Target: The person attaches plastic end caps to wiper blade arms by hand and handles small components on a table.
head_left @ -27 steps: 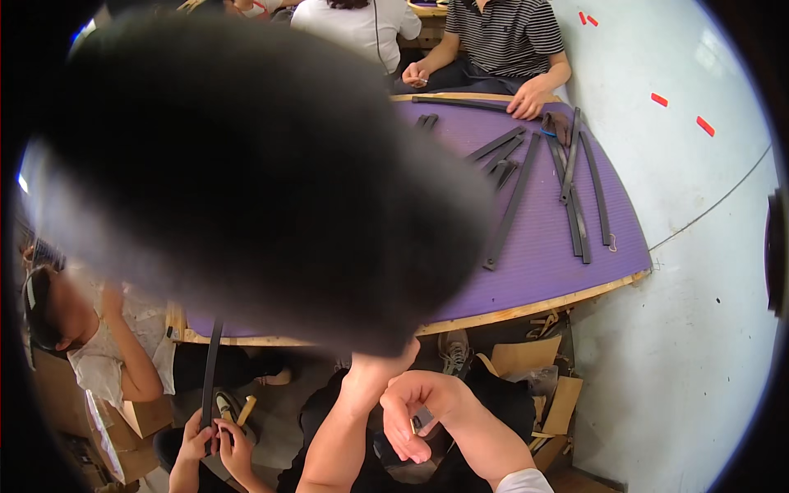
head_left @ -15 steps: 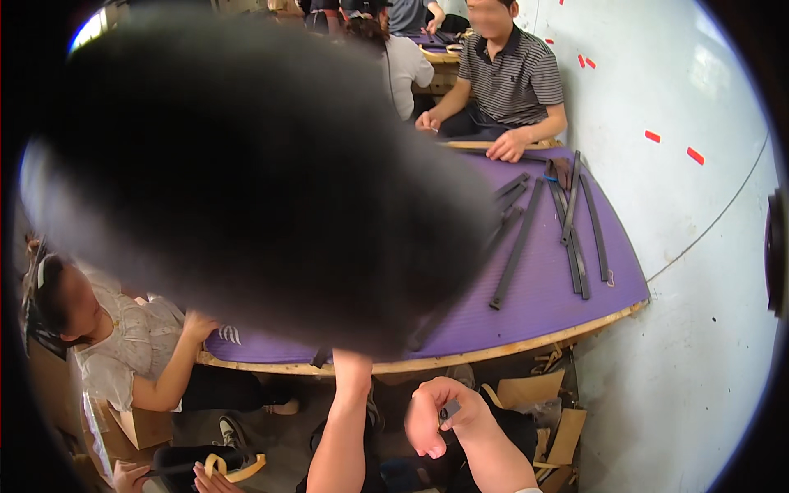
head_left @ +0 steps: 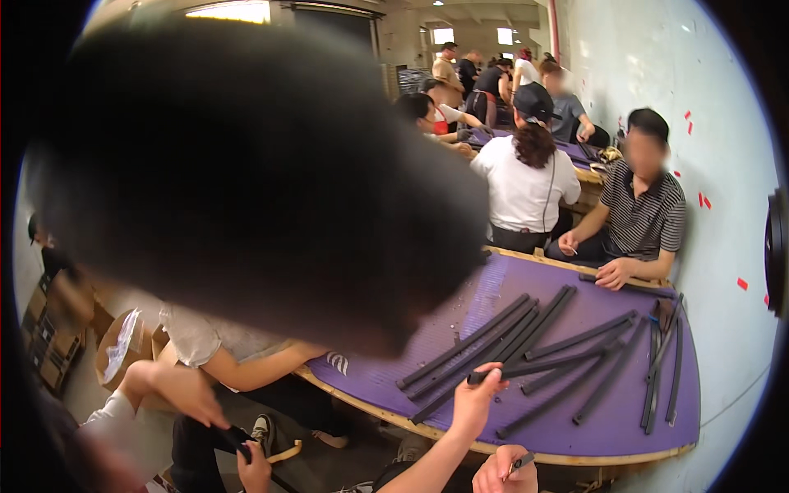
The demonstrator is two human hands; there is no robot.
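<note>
Over the near edge of the purple-covered table, my left hand (head_left: 472,403) pinches the near end of a long black strip (head_left: 559,360). The strip slants away to the right above other black strips. My right hand (head_left: 501,470) is low at the bottom edge of the view, just off the table's rim, with its fingers closed around a small dark grey piece (head_left: 523,462). Only the tip of that piece shows, so its kind is unclear. Several more black strips (head_left: 468,341) lie side by side beyond my left hand.
The purple tabletop (head_left: 370,370) has a wooden rim. Across it, a person in a striped shirt (head_left: 649,205) handles a strip. Left, another person's hands (head_left: 255,468) hold a dark strip. A large blurred black shape (head_left: 246,181) covers the upper left. A pale wall (head_left: 740,345) bounds the right.
The view has swung up and left, showing more of the room. My left hand, earlier hidden behind the black blur, now shows holding a strip. My right hand still holds the small grey piece.
</note>
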